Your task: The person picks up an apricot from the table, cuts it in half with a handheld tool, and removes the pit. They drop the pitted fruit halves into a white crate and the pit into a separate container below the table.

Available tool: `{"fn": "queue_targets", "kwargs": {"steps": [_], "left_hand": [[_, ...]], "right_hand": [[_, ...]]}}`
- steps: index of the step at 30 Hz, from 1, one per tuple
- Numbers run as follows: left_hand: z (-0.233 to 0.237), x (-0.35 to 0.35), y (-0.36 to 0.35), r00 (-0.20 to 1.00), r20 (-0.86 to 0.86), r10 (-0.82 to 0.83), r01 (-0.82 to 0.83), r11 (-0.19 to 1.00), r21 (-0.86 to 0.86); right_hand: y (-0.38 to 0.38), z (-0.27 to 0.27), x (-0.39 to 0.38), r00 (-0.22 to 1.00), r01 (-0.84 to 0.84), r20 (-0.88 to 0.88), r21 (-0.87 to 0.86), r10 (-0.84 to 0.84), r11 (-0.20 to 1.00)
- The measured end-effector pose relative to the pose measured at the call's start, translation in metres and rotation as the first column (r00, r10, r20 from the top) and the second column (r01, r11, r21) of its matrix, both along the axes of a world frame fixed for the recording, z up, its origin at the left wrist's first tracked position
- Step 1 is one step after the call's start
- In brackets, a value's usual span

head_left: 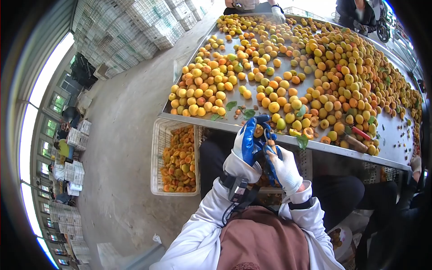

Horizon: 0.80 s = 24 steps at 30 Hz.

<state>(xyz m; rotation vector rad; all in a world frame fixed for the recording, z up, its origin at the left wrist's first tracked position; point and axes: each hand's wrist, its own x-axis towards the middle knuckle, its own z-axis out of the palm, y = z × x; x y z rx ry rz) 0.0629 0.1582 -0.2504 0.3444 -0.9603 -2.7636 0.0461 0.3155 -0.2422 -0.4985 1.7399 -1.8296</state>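
Note:
My left hand (250, 141), in a blue-coated white glove, is closed around an apricot (258, 131) near the table's front edge. Beside it, my right hand (286, 170), gloved the same way, grips a small knife (271, 143) by its wooden handle. The knife's thin metal end points up at the apricot and is partly hidden by the blue fingers. Cut apricot halves (308, 132) lie on the metal table (225, 124) just beyond my hands, with green leaves (302, 142) close by.
Whole apricots (351, 85) cover much of the table. A red-handled tool (360, 133) and a wooden handle (355, 143) lie at the front right. A white crate (156, 173) of cut apricots stands below left. Another person's gloved hand (278, 15) is across the table.

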Motion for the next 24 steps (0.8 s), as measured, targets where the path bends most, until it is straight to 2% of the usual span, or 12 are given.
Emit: {"fn": "queue_targets", "kwargs": {"steps": [3, 4, 6, 8, 9, 11, 12, 14, 16, 17, 21, 24], "left_hand": [[0.010, 0.002, 0.002, 0.996, 0.066, 0.066, -0.060, 0.995, -0.085], [0.017, 0.009, 0.006, 0.998, 0.031, 0.062, -0.052, 0.962, -0.269], [-0.037, -0.010, -0.012, 0.982, -0.170, -0.083, 0.087, 0.996, 0.013], [-0.060, -0.020, -0.009, 0.989, -0.144, 0.042, -0.075, 0.969, -0.233], [-0.055, -0.018, 0.000, 0.980, -0.173, 0.095, -0.154, 0.914, -0.376], [-0.069, -0.031, 0.010, 0.964, -0.240, 0.115, -0.175, 0.953, -0.248], [-0.078, -0.038, 0.015, 0.964, -0.232, 0.131, -0.183, 0.959, -0.215], [-0.071, -0.038, 0.022, 0.949, -0.223, 0.222, -0.307, 0.813, -0.494], [-0.097, -0.049, 0.027, 0.939, -0.258, 0.227, -0.296, 0.916, -0.272], [-0.095, -0.046, 0.026, 0.949, -0.234, 0.210, -0.279, 0.907, -0.315], [-0.087, -0.053, 0.033, 0.960, -0.215, 0.177, -0.135, 0.971, 0.197], [-0.086, -0.049, 0.044, 0.967, -0.124, 0.221, -0.224, 0.975, -0.006]], "right_hand": [[-0.002, -0.003, -0.001, 0.981, 0.102, -0.172, 0.057, -0.091, 0.993], [-0.004, 0.000, 0.000, 0.968, 0.159, -0.207, 0.076, -0.140, 0.984], [-0.005, 0.007, -0.002, 0.887, 0.290, -0.407, 0.118, -0.220, 0.950], [-0.014, -0.003, -0.011, 0.738, 0.399, -0.591, -0.009, -0.327, 0.917], [-0.014, -0.020, -0.019, 0.686, 0.490, -0.656, 0.097, -0.315, 0.866], [-0.021, -0.012, -0.025, 0.717, 0.395, -0.606, -0.052, -0.343, 0.917], [-0.021, -0.009, -0.027, 0.791, 0.331, -0.547, 0.007, -0.273, 0.944], [-0.019, -0.017, -0.031, 0.745, 0.289, -0.646, 0.092, -0.163, 0.953], [-0.024, -0.017, -0.025, 0.754, 0.322, -0.632, 0.118, -0.179, 0.939], [-0.025, -0.019, -0.025, 0.773, 0.345, -0.614, 0.198, -0.158, 0.917], [-0.027, -0.031, -0.019, 0.749, 0.423, -0.623, 0.187, -0.226, 0.887], [-0.026, -0.040, -0.021, 0.776, 0.394, -0.556, 0.059, -0.298, 0.917]]}}
